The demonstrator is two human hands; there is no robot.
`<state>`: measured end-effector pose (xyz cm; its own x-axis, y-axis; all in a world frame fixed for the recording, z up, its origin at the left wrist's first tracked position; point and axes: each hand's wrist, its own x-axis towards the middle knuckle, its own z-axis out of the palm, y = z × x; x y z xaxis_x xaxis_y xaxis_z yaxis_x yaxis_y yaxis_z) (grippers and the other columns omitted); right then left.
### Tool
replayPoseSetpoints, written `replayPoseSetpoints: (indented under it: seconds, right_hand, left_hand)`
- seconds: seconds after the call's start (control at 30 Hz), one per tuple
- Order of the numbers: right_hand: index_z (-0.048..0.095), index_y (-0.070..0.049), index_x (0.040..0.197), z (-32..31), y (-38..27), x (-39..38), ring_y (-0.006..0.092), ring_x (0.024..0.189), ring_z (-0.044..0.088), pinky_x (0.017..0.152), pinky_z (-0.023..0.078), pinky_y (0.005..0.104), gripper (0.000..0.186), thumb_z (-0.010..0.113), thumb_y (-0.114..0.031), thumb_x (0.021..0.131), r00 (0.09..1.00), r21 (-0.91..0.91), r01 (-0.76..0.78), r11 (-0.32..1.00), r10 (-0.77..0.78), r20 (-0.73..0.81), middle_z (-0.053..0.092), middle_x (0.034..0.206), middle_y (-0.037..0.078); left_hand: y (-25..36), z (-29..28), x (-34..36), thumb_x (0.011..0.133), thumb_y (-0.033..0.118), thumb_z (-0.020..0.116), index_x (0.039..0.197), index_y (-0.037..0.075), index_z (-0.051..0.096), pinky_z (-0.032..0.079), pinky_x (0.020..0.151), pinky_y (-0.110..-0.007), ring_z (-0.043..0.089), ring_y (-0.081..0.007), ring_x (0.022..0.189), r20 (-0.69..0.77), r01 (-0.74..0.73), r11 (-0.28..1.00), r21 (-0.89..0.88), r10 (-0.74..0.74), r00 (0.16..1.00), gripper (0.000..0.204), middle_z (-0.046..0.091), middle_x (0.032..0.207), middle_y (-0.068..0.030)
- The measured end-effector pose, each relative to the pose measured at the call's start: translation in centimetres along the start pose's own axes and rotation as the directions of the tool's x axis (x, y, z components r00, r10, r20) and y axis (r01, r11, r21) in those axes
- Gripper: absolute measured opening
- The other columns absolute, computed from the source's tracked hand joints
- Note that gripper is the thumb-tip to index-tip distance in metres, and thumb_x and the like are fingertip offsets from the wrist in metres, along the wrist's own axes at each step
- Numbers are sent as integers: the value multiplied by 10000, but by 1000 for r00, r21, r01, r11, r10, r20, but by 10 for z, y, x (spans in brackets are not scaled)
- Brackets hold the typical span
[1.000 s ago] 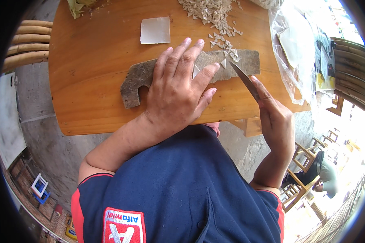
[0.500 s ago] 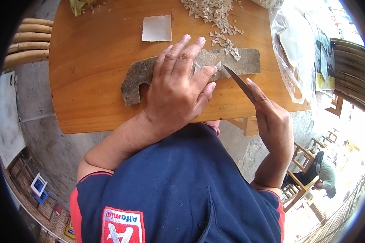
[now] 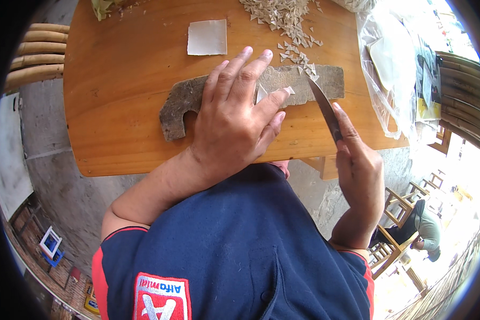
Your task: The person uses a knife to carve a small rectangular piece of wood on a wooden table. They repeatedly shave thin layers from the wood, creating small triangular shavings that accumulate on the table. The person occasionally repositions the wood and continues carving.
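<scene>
My left hand (image 3: 234, 109) lies flat with its fingers stretched out across a worn, grey-brown wooden board (image 3: 329, 82) that has a hooked notch at its left end. Under its index finger and thumb a whitish thin strip (image 3: 261, 94) is pinned to the board; most of it is covered. My right hand (image 3: 360, 168) is closed round a knife (image 3: 325, 108), index finger along its back. The blade's tip touches the board's right part, beside several small whitish triangular pieces (image 3: 310, 69). A square whitish sheet (image 3: 207, 37) lies beyond my left fingertips.
A heap of small triangular pieces (image 3: 277, 12) spreads over the far part of the wooden table (image 3: 122, 106). Clear plastic bags (image 3: 381, 74) hang at its right edge. A bamboo bench (image 3: 40, 50) stands at left. Someone bends near wooden chairs (image 3: 394, 240) at right.
The knife tip has moved right and slightly away from me, from beside the strip's end to the small pieces on the board. My left hand has stayed almost still.
</scene>
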<state>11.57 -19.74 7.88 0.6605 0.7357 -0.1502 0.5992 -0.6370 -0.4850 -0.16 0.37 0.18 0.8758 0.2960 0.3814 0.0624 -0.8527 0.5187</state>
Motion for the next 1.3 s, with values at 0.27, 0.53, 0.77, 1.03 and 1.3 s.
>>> replayPoseSetpoints:
  seconds: [0.27,0.53,0.77,1.03,1.3]
  right_hand:
    - [557,-144,1506,38,-32,-10,341,715,735,720,573,408,595,567,53,945,990,181,-138,974,143,-14,687,801,239]
    - [388,-135,1599,48,-47,-13,447,837,730,725,560,496,623,523,-38,999,983,108,-182,977,181,20,711,927,288]
    - [320,-47,1613,60,-56,-15,454,852,727,725,563,487,662,521,-9,984,982,105,-190,976,190,5,709,1033,303]
    - [255,104,1591,63,-59,-8,292,559,680,549,568,405,860,608,94,807,998,-66,-56,996,55,-17,651,670,155]
    - [330,68,1575,45,-55,-14,302,599,705,564,560,416,858,735,19,820,998,-153,-52,987,57,29,671,693,178]
  left_hand:
    - [1,1,0,830,174,788,1143,142,772,397,1141,-516,463,-409,1405,-13,6,1000,4,-6,1000,315,541,1481,-194]
    - [1,2,-1,812,186,806,1162,133,756,385,1154,-532,458,-410,1410,0,1,1000,6,-1,1000,358,534,1484,-199]
    - [1,1,-2,817,195,801,1174,132,750,369,1162,-543,456,-407,1410,8,2,1000,-10,-2,1000,366,534,1482,-197]
    - [0,2,-2,841,211,774,1151,119,756,362,1166,-545,444,-401,1415,8,-1,1000,-8,1,1000,324,528,1477,-198]
    - [-2,5,-3,853,184,768,1109,107,762,382,1159,-519,447,-412,1413,-34,-8,1000,-4,7,999,268,537,1466,-213]
